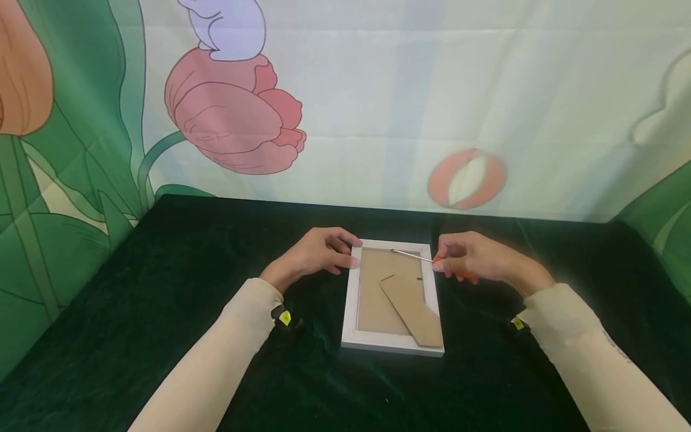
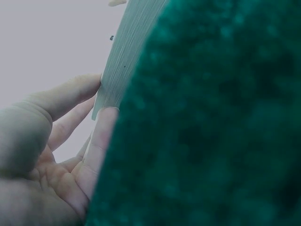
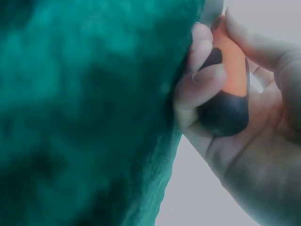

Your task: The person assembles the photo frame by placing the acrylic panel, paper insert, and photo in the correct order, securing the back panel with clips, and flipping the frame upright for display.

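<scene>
A white picture frame (image 1: pixel 349 306) lies back side up, its brown backing board (image 1: pixel 378 306) showing. A cardboard stand leg (image 1: pixel 410 312) slants across the board and over the lower right of the frame. My left hand (image 1: pixel 318 252) grips the frame's upper left corner. In the left wrist view its thumb (image 2: pixel 77 92) and a finger (image 2: pixel 101 132) touch the frame's side. My right hand (image 1: pixel 472 258) holds a screwdriver (image 3: pixel 234 66) by its orange and black handle. The metal shaft (image 1: pixel 412 255) reaches over the right rail, its tip at the board's top edge.
Dark green velvety cloth (image 1: pixel 302 384) covers the table. Behind it hangs a printed curtain (image 1: pixel 351 108) with flowers. A small dark metal tab (image 1: pixel 419 278) shows at the frame's right inner edge.
</scene>
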The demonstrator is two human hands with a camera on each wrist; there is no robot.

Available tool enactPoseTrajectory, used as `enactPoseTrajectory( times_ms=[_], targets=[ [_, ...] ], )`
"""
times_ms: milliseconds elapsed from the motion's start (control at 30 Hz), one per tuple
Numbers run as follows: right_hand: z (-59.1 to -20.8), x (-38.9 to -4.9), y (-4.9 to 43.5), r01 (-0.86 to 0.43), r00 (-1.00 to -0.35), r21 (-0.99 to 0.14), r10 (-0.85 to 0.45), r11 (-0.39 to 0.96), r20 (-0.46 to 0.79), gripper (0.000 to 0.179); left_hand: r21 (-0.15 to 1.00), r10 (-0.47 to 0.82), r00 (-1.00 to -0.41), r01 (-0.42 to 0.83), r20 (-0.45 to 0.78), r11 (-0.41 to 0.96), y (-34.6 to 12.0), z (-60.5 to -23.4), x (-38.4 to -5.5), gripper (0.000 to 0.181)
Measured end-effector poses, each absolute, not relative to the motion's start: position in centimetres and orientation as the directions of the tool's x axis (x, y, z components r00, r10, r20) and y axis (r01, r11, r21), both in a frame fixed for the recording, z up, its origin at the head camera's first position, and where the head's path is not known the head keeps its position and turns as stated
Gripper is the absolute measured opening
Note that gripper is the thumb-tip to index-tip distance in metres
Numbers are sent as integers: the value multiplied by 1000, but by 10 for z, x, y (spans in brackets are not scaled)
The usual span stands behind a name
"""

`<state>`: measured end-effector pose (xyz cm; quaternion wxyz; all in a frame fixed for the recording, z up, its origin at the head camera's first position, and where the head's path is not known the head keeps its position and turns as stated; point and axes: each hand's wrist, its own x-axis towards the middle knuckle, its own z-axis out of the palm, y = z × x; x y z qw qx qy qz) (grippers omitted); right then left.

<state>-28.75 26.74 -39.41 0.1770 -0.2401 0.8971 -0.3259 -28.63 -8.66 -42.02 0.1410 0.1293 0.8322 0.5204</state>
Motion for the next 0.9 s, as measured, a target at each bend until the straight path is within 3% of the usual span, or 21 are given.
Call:
enactPoseTrajectory(
  times_ms=[900],
  targets=[
    [-378, -287, 260, -337, -795, -613, -565, 715, -223, 18, 905, 366, -926, 71, -97, 419, -86, -419, -286, 42]
  ],
)
